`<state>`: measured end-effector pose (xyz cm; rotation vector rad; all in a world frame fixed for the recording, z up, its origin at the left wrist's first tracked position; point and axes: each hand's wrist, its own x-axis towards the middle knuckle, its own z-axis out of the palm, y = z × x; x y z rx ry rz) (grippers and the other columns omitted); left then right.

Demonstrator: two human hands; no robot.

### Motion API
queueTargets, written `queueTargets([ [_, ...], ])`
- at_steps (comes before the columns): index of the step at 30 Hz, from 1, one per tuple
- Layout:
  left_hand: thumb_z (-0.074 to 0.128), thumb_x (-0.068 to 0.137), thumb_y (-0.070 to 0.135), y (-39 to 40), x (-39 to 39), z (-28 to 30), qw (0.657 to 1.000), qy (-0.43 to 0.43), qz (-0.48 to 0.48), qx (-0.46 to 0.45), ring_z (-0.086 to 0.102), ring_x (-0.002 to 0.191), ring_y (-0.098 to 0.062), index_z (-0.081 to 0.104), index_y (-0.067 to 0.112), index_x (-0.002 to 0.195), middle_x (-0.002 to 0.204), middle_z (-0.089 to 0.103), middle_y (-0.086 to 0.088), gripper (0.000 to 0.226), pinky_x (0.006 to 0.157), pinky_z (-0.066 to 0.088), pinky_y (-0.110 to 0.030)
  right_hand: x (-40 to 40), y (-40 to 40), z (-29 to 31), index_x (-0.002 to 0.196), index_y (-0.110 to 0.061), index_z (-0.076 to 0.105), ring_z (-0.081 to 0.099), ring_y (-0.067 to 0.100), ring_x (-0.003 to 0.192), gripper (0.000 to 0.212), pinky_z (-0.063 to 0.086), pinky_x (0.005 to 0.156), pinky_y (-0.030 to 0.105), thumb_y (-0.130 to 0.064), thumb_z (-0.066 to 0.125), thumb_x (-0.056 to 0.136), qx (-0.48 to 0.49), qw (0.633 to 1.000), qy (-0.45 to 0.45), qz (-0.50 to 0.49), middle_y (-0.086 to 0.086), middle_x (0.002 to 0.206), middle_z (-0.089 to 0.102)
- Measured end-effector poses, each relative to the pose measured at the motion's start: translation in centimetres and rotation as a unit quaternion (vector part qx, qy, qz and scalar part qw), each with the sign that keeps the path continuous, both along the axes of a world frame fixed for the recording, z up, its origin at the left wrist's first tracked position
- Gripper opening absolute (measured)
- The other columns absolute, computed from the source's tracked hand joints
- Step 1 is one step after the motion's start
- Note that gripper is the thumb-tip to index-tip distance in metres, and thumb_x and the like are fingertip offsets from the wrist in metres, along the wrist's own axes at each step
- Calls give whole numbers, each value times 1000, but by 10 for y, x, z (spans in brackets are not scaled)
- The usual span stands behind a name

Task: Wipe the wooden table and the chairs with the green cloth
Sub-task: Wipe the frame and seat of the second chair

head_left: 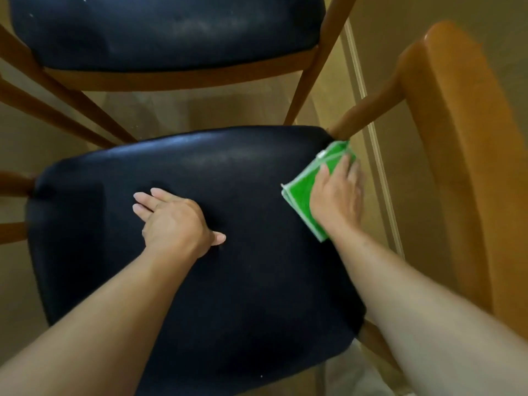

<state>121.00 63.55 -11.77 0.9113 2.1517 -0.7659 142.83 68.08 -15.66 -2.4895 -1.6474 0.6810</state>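
A wooden chair with a dark navy padded seat [257, 195] fills the middle of the head view. My left hand [174, 221] rests flat on the seat, fingers spread, holding nothing. The folded green cloth [305, 192] with a pale edge lies on the seat's right rim, below the chair's wooden back post [368, 110]. My right hand [338, 195] presses down on the cloth, and its fingers reach over the seat's edge.
A second chair with the same dark seat [160, 30] stands just beyond, its wooden legs angling down at the left. The near chair's broad wooden backrest [457, 138] rises at the right. Tan flooring and a pale skirting strip [380, 167] lie beneath.
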Motion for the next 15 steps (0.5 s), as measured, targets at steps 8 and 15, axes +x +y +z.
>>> queueTargets([
  [8,73,75,52,-36,-15,18,980,-78,54,175,8,145,-31,-7,5,149,158,-7,-15,119,108,30,-47,14,-88,9,154,-9,3,10,31,147,68,14,119,44,-47,18,100,-25,999,-14,-21,17,161,8],
  [15,57,91,34,-119,3,39,910,-105,145,374,52,119,-30,43,12,139,133,55,-15,55,97,39,-34,-30,-229,38,146,1,-21,-20,49,140,92,-5,111,62,-51,34,93,-165,928,-89,321,33,152,-21],
])
